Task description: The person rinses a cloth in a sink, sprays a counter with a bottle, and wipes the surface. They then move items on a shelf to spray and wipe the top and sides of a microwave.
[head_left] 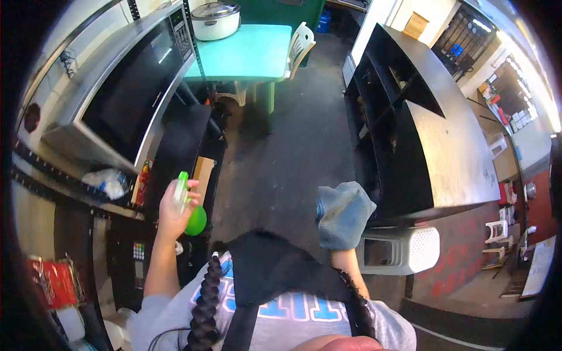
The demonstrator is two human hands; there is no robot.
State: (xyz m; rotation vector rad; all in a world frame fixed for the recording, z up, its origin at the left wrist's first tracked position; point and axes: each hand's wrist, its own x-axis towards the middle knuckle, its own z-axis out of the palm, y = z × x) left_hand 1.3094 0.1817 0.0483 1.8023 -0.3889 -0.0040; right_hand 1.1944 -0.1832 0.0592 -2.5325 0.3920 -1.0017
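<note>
My left hand (174,206) is wrapped round the neck of a green spray bottle (196,221), its trigger head pointing up between thumb and fingers. The bottle is in front of the shelving on my left, below the microwave (134,93). On the other side, a blue-grey cloth (345,213) covers my right hand; the fingers are hidden under it, and only the wrist (345,262) shows. The cloth is close to the black shelf unit (424,158) on my right and above the grey plastic stool (404,251).
Dark floor (281,134) runs ahead between the shelving and the black unit. At the far end stand a turquoise table (252,55) with a white roaster pot (215,22) on it and a white chair (301,45). A plastic bag (110,182) lies on the left shelf.
</note>
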